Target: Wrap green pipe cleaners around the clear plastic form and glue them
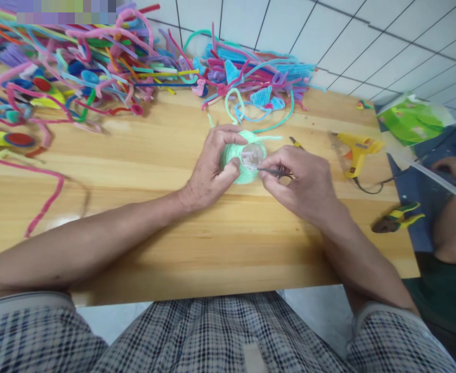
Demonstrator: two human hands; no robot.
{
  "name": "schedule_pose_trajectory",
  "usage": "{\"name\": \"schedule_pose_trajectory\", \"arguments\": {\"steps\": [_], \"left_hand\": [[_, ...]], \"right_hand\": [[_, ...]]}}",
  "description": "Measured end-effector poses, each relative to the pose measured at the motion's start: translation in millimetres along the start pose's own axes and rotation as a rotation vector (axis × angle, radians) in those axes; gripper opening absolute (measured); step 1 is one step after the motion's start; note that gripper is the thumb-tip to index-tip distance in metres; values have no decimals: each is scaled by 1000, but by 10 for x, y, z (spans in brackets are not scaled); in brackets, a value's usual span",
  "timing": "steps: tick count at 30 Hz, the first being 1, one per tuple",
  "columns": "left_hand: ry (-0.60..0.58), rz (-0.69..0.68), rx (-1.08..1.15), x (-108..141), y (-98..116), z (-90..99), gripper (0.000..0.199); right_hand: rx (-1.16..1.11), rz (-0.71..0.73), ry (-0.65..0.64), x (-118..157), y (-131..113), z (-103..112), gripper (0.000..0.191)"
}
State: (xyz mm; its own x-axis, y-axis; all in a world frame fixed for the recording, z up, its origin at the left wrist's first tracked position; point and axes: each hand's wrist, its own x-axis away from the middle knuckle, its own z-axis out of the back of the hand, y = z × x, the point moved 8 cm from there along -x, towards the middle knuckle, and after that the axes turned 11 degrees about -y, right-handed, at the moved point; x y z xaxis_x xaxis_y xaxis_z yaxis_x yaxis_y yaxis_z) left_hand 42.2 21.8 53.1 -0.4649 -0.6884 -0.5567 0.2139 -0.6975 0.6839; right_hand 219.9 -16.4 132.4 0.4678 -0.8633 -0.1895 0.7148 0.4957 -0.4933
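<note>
My left hand [212, 166] is wrapped around a mint-green round piece [247, 175] that looks coiled from fuzzy pipe cleaner, with thumb and fingers on its left side. Inside its ring shows a clear, shiny round middle [252, 154]. A loose green end [269, 138] sticks out to the right at its top. Pinched in my right hand [301, 178] is a pair of small dark scissors [272, 170], the tip at the lower right rim of the clear middle. Part of the scissors is hidden by my fingers.
Tangled colourful pipe cleaners [107, 67] cover the back left, with blue and pink ones [251, 67] at back centre. To the right lie a yellow glue gun [358, 150] with its cord and yellow-handled pliers [397, 217]. A green bag [414, 122] and another person's leg [455, 223] are beyond the table's right edge.
</note>
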Motion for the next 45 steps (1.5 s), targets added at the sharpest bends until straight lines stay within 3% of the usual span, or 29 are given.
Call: {"name": "schedule_pose_trajectory", "arguments": {"steps": [17,45], "left_hand": [[21,-50,59,4,-57,-14,43],[-22,-87,79,-1,-35,19,45]], "right_hand": [[-58,185,53,-24,13,-60,15],[-65,181,96,7,12,-67,17]]}}
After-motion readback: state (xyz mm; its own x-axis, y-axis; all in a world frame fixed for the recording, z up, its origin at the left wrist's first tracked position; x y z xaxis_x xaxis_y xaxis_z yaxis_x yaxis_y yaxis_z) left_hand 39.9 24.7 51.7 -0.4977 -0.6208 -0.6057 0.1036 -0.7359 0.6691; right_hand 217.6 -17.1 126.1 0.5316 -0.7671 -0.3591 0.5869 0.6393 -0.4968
